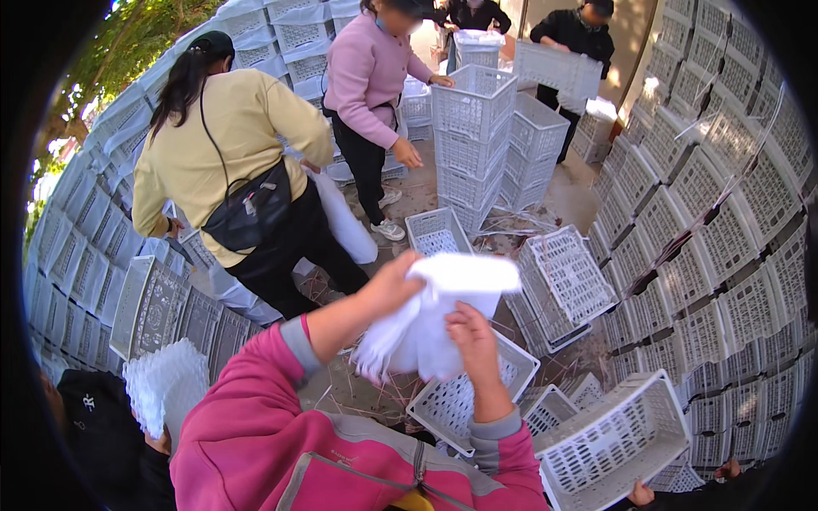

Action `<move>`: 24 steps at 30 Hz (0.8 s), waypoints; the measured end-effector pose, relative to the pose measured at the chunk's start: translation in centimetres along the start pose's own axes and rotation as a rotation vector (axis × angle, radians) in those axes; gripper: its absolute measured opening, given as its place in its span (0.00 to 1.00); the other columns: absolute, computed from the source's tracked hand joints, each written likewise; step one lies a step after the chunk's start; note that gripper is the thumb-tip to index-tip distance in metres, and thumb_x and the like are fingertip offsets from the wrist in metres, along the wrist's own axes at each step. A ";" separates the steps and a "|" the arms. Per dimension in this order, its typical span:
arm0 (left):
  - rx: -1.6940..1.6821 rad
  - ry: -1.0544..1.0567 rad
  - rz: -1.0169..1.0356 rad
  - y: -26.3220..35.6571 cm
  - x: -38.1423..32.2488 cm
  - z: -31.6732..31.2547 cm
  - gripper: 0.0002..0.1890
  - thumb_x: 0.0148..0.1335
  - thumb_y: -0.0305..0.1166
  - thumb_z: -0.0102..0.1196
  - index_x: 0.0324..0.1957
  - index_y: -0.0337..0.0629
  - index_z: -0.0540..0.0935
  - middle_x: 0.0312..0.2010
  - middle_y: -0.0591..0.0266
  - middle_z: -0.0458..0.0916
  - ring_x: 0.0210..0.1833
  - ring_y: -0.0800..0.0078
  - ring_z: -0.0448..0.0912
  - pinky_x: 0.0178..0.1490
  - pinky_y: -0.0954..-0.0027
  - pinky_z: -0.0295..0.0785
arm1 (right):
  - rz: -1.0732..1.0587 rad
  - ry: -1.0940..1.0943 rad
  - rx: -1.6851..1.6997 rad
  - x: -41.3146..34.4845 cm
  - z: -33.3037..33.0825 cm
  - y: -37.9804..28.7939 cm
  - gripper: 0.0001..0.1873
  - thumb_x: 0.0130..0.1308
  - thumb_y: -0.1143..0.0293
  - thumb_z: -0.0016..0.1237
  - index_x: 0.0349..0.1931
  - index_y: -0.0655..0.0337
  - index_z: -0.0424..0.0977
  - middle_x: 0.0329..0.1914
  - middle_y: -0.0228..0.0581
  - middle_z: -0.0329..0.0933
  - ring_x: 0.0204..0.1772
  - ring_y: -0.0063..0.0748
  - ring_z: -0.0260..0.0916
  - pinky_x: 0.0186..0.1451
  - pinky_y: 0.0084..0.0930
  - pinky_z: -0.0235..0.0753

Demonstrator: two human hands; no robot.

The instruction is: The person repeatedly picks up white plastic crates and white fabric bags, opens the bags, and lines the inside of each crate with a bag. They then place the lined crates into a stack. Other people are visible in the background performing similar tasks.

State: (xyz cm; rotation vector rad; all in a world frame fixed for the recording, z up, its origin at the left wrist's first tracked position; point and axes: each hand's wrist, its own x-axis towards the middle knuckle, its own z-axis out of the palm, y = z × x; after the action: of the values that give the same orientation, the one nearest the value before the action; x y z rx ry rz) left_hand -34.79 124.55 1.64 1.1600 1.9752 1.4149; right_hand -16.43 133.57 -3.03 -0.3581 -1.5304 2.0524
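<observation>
My left hand [399,287] is shut on a white bundle of thin sheeting [428,326], held up in front of me. Its top edge is blurred bright, and its lower end hangs loose in ragged folds. At the bundle's right side is my right hand [471,335], fingers bent; whether they grip the sheeting I cannot tell. Beneath both hands an open plastic crate [447,409] with a slotted bottom sits tilted on the ground, partly hidden by the bundle and my right forearm. Another open crate [438,230] stands just beyond the bundle.
Tall walls of stacked crates [716,230] curve along both sides. A nested crate stack [473,147] rises ahead. Several people work around me; one hand [641,495] holds a crate [613,441] at lower right. Loose straps [358,383] litter the ground.
</observation>
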 end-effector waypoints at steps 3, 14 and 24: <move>0.078 0.019 -0.090 -0.1 -6.1 1.8 0.14 0.52 0.25 0.52 0.42 0.39 0.71 0.36 0.56 0.77 0.42 0.72 0.75 0.46 0.69 0.69 | -0.111 0.028 0.084 -0.9 4.9 0.4 0.20 0.58 0.72 0.52 0.50 0.70 0.66 0.45 0.39 0.72 0.46 0.26 0.69 0.49 0.22 0.69; 0.169 -0.102 -0.055 0.0 -13.7 1.1 0.17 0.58 0.37 0.52 0.46 0.38 0.69 0.38 0.44 0.76 0.42 0.54 0.77 0.44 0.61 0.70 | -0.009 0.066 -0.335 -5.3 6.9 1.6 0.15 0.60 0.68 0.49 0.43 0.69 0.71 0.40 0.43 0.76 0.44 0.29 0.72 0.45 0.25 0.71; -0.050 -0.195 -0.008 0.0 -17.2 -2.4 0.15 0.64 0.38 0.45 0.45 0.37 0.71 0.40 0.50 0.76 0.44 0.66 0.74 0.48 0.66 0.68 | -0.028 0.119 -0.276 -9.4 11.9 0.3 0.16 0.61 0.70 0.48 0.46 0.69 0.68 0.43 0.41 0.74 0.45 0.25 0.70 0.46 0.23 0.71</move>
State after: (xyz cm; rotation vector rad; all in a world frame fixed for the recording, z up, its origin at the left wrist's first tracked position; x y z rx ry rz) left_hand -27.11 108.96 0.59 1.2171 1.7989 1.2871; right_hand -15.03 118.69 -0.57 -0.5495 -1.7360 1.7661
